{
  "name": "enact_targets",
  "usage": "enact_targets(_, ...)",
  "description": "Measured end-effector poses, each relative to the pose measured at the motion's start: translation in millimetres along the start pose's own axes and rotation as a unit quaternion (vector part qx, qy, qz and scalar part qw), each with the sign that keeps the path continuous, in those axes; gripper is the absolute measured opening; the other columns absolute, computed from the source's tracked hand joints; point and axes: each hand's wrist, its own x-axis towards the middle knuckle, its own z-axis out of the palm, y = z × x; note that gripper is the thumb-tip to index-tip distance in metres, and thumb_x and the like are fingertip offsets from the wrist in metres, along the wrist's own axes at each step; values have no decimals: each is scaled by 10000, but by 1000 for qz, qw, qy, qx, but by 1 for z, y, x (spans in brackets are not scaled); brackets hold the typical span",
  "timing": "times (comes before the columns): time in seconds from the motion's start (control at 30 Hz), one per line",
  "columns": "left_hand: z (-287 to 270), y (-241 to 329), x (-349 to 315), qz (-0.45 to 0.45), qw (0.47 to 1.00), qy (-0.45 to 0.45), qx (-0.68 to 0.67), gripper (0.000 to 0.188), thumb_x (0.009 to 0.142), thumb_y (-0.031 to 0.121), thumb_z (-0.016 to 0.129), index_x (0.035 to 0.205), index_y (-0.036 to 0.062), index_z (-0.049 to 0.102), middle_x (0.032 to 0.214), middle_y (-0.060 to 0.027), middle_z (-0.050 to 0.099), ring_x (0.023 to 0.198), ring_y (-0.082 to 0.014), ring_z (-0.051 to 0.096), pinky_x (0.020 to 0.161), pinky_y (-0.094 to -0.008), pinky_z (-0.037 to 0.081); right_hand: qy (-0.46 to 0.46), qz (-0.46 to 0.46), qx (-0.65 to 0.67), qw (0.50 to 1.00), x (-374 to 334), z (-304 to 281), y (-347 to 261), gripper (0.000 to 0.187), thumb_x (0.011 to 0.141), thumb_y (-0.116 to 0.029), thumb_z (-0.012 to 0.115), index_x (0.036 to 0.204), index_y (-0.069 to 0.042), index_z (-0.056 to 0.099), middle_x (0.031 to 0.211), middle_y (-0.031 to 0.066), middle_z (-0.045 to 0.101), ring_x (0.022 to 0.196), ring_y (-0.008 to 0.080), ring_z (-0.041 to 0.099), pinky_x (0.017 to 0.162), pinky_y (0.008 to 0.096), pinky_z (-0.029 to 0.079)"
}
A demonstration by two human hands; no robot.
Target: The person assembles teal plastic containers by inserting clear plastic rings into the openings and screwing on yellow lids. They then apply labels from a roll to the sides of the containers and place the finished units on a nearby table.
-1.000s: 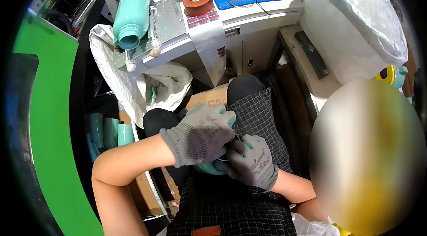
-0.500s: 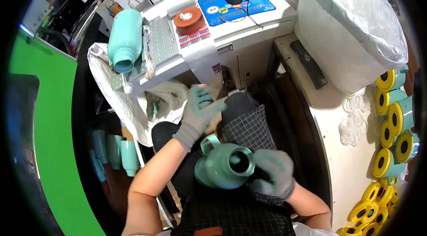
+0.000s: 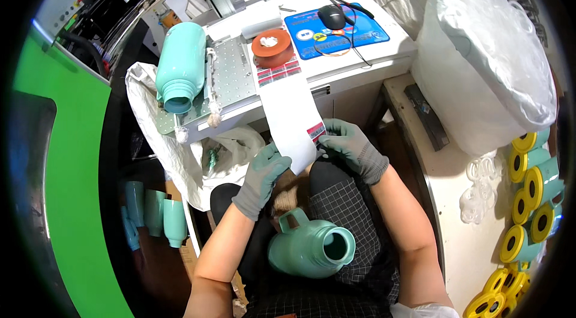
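Note:
A white strip of label backing (image 3: 287, 117) hangs over the front edge of the table, with a red printed label (image 3: 316, 132) near its lower end. My left hand (image 3: 262, 179), in a grey-green glove, grips the strip's lower left edge between thumb and fingers. At the right edge, my right hand (image 3: 353, 149), gloved alike, pinches the red label; its fingertips partly cover it. A green jug body (image 3: 312, 249) with a handle lies tilted across my lap, its open mouth facing right. Neither hand touches it.
On the table are an orange tape roll (image 3: 273, 48), a turquoise bottle (image 3: 182, 69) lying down, a blue mat (image 3: 306, 33) and a black mouse (image 3: 332, 17). A white sack (image 3: 474, 72) stands at right, above yellow-ended jugs (image 3: 533, 186). More turquoise bodies (image 3: 174, 222) sit lower left.
My right hand has left the jug's mouth and moved up to the label. My left hand has closed on the strip, which is pulled toward me. The jug stays on my lap.

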Motion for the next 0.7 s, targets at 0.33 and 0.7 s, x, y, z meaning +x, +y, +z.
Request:
enact_targets(0.33, 42, 34, 39, 426, 681, 186, 565, 282, 775, 247, 819, 1012, 138, 713, 1127, -27, 672, 1189, -319, 573, 1144, -565, 352, -3, -38, 8, 999, -8, 21, -4, 386, 943, -16, 659, 1319, 66, 619, 1151, 93, 715, 1020, 128, 682, 925, 291, 563)
enact_targets(0.7, 55, -16, -87, 267, 935, 160, 170, 243, 784, -14, 829, 994, 63, 734, 1041, -119, 708, 871, -267, 721, 751, -374, 594, 139, -31, 92, 985, -126, 10, -2, 382, 1073, -226, 592, 1326, 61, 589, 1096, 135, 691, 799, 122, 618, 697, 251, 506)
